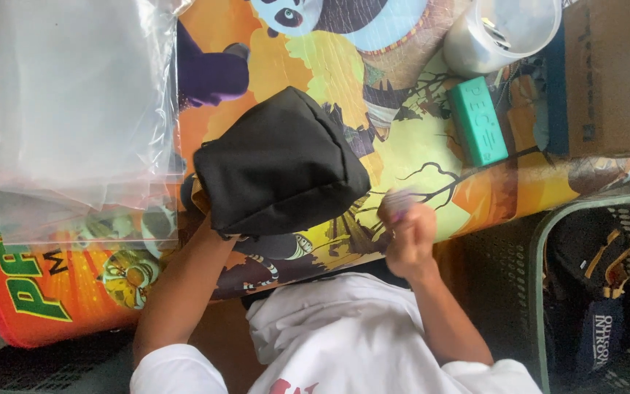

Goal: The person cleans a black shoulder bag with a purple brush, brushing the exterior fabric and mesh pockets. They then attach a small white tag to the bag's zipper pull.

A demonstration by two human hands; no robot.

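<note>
A black fabric pouch [278, 164] rests on a colourful cartoon-printed mat [417, 153]. My left hand [211, 232] grips the pouch's near lower edge, and most of the hand is hidden beneath the fabric. To the right of the pouch, my right hand [406, 230] is curled into a fist. It is motion-blurred and seems to pinch a small pale purplish item [397, 202] at its fingertips. The two hands are apart.
A stack of clear plastic bags [67, 109] lies at the left. A teal rectangular block [478, 120], a translucent plastic cup [504, 33] and a cardboard box [610, 76] sit at the far right. A green mesh basket [541, 241] holding dark bags stands at the lower right.
</note>
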